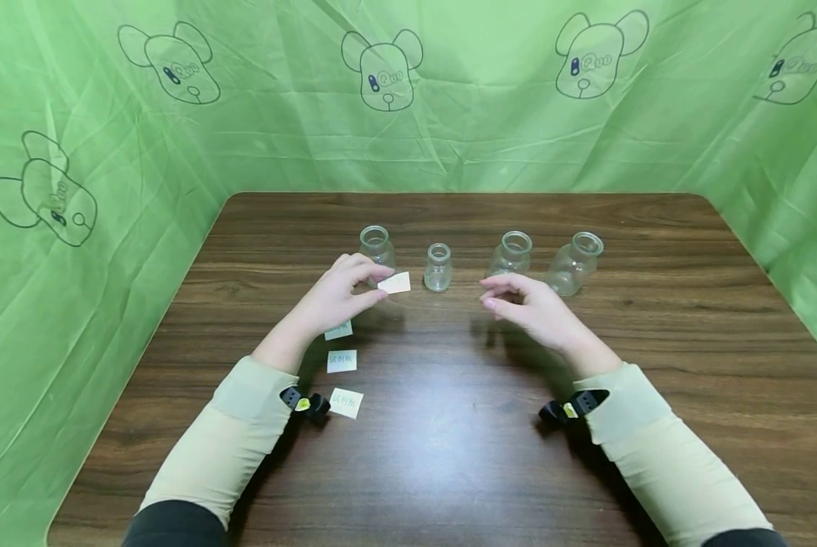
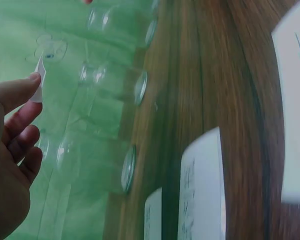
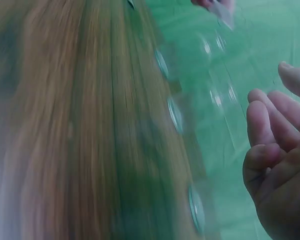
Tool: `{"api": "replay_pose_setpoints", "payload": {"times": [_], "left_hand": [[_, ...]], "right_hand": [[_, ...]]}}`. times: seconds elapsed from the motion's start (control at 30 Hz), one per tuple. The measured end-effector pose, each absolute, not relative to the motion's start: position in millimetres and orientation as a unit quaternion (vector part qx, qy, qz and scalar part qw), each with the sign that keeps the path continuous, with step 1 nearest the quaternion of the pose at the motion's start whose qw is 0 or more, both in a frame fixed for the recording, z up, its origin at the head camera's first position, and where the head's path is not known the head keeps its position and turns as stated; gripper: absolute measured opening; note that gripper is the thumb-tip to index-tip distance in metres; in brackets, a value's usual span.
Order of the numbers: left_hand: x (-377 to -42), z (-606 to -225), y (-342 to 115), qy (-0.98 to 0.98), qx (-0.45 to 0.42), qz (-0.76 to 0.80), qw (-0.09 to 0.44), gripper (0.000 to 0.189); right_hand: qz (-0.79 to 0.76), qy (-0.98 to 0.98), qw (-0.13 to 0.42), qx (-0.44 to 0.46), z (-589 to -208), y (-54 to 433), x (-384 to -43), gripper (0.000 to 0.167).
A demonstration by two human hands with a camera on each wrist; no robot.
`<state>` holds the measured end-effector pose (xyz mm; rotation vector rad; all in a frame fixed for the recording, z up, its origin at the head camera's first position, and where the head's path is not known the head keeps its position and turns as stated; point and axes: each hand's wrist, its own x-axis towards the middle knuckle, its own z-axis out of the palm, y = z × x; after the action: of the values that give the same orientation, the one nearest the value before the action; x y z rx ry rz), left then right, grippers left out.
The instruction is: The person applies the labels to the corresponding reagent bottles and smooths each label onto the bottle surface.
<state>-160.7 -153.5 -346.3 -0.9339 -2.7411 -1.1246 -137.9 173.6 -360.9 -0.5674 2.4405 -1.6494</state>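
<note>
Between thumb and forefinger my left hand (image 1: 343, 291) pinches a small white paper label (image 1: 396, 283), raised above the table in front of the leftmost glass jar (image 1: 377, 245). In the left wrist view the label (image 2: 40, 80) appears almost edge-on. A smaller glass jar (image 1: 438, 267) stands just right of the label. My right hand (image 1: 527, 308) holds nothing; its fingers are loosely bent, in front of a third glass jar (image 1: 512, 254). Another glass jar (image 1: 575, 264) stands beyond that hand, to the right. All these jars are clear and without lids.
Three paper labels with handwriting lie in a column on the wooden table (image 1: 449, 471): an upper one (image 1: 338, 330) partly behind the left wrist, a middle one (image 1: 342, 361) and a lower one (image 1: 346, 403). Green cloth (image 1: 449, 152) with bear-head drawings hangs behind the table.
</note>
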Motion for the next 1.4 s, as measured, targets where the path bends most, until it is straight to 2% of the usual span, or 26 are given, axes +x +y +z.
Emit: {"api": "replay_pose_setpoints", "payload": {"times": [0.33, 0.7, 0.9, 1.1, 1.4], "left_hand": [[-162, -347, -133, -0.878, -0.319, -0.357, 0.03, 0.03], [-165, -354, -115, -0.866, -0.341, -0.363, 0.034, 0.028], [-163, -355, -105, -0.865, -0.332, -0.376, 0.034, 0.026], [-161, -355, -98, -0.864, -0.314, -0.393, 0.033, 0.024], [-157, -357, -88, -0.863, -0.304, -0.392, 0.099, 0.015]], "right_hand": [[-0.545, 0.804, 0.082, -0.223, -359, 130, -150, 0.032], [-0.586, 0.783, 0.089, -0.191, -356, 112, -149, 0.022], [-0.619, 0.768, 0.094, -0.134, -356, 111, -150, 0.018], [-0.637, 0.756, 0.091, -0.121, -357, 111, -151, 0.015], [-0.638, 0.756, 0.078, -0.126, -359, 110, -149, 0.013]]}}
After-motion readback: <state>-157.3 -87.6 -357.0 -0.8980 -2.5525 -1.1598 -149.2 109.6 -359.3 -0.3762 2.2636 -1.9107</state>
